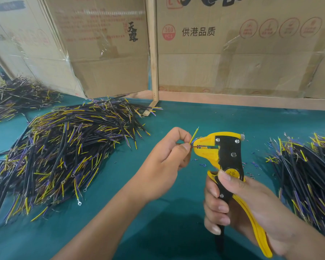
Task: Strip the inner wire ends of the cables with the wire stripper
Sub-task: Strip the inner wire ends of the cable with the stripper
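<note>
My right hand [238,209] grips the handles of a yellow and black wire stripper [227,152], its jaws pointing left. My left hand [167,156] pinches a cable end between thumb and fingers just left of the jaws. One thin inner wire [199,146] lies inside the stripper's jaws. A yellow inner wire [194,135] sticks up and away above the jaws. The cable's black body is hidden in my left hand.
A big heap of black cables with yellow and purple wire ends [64,152] lies on the green table [176,212] at the left, another heap [19,96] behind it. A third heap [308,184] lies at the right. Small insulation scraps [251,166] are scattered under the stripper. Cardboard boxes [233,53] stand behind.
</note>
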### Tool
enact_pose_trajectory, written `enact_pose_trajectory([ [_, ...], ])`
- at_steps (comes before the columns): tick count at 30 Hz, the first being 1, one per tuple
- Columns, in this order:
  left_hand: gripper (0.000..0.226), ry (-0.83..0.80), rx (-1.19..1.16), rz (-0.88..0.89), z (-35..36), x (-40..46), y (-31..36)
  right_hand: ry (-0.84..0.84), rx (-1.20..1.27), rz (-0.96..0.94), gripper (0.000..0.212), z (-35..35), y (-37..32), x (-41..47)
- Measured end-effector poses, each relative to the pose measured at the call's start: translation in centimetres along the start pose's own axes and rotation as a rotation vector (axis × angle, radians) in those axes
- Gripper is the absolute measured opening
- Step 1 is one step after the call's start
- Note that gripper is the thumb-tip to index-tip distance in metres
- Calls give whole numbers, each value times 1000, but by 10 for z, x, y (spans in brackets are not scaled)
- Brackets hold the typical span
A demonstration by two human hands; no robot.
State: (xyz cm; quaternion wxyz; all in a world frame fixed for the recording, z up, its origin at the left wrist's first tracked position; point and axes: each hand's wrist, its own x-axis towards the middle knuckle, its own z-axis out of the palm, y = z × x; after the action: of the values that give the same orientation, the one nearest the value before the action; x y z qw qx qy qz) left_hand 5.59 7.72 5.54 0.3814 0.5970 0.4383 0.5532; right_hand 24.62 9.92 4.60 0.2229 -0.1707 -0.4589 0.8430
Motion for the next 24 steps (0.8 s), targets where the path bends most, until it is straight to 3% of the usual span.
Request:
enact_pose_trajectory([
  [5, 11, -19, 22, 1, -1, 0, -2, 81, -31, 1, 39, 5, 1, 0],
  [13, 16, -25, 213, 79, -7, -1, -3, 211, -107, 35, 48, 4, -2, -3],
  [24, 19, -95, 525, 151, -24, 4, -4, 234, -149, 15, 46, 3, -7, -3],
])
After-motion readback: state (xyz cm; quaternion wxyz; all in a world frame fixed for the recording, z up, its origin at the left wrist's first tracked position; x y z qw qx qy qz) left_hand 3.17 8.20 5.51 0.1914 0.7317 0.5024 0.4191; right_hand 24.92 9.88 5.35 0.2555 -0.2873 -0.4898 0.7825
